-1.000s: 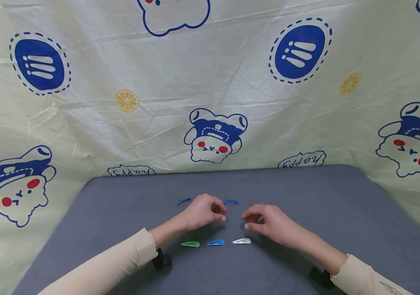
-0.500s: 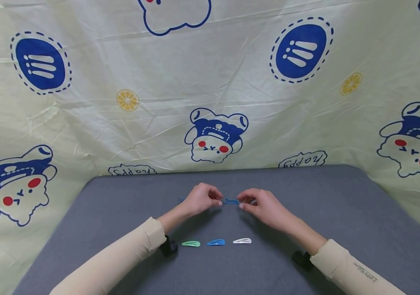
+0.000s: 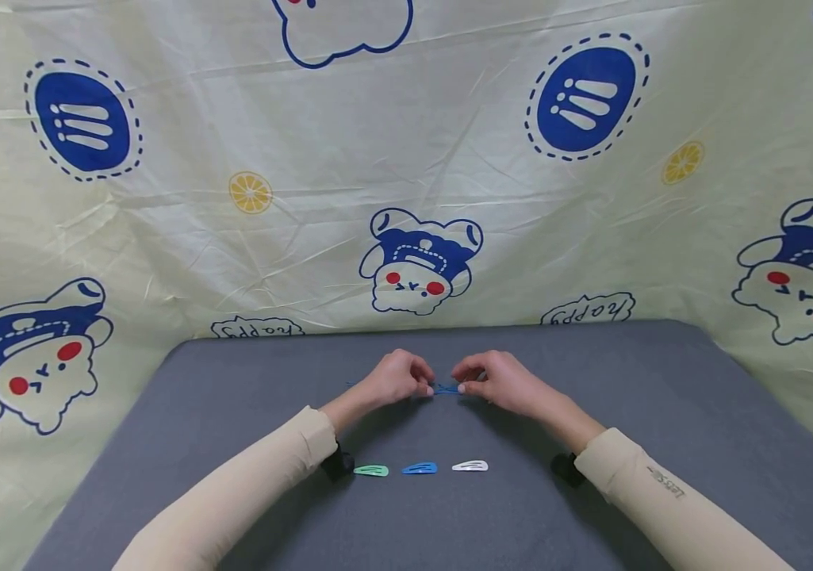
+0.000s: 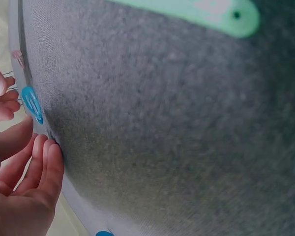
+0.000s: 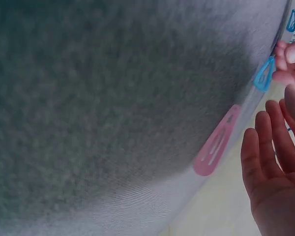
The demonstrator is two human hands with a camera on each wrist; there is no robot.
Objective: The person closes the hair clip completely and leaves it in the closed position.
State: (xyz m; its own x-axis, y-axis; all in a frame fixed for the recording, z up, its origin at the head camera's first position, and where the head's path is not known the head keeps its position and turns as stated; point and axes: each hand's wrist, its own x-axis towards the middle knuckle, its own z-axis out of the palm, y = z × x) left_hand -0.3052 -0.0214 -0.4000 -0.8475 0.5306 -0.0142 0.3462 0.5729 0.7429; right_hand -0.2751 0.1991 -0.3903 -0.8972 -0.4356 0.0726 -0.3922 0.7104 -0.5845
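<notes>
A blue snap hair clip (image 3: 446, 389) lies on the far part of the table, its narrow end toward my left hand (image 3: 395, 377). That hand's fingertips are right at this end, and a gap shows between thumb and fingers in the left wrist view. From the other side my right hand (image 3: 502, 382) reaches in, fingers loosely bent, fingertips close to the clip's wide end. In the right wrist view the blue clip (image 5: 263, 74) shows between both hands. A pink hair clip (image 5: 217, 142) lies beside my right hand; in the head view that hand hides it.
Nearer on the grey table (image 3: 420, 523) lie a green clip (image 3: 371, 471), a blue clip (image 3: 419, 469) and a white clip (image 3: 470, 466) in a row. Another blue clip (image 5: 291, 20) lies beyond my left hand. A printed cloth (image 3: 320, 238) hangs behind the table.
Both hands have moved away from me over the table to the middle blue clip at the back and drawn closer together. The front row of clips stays in place.
</notes>
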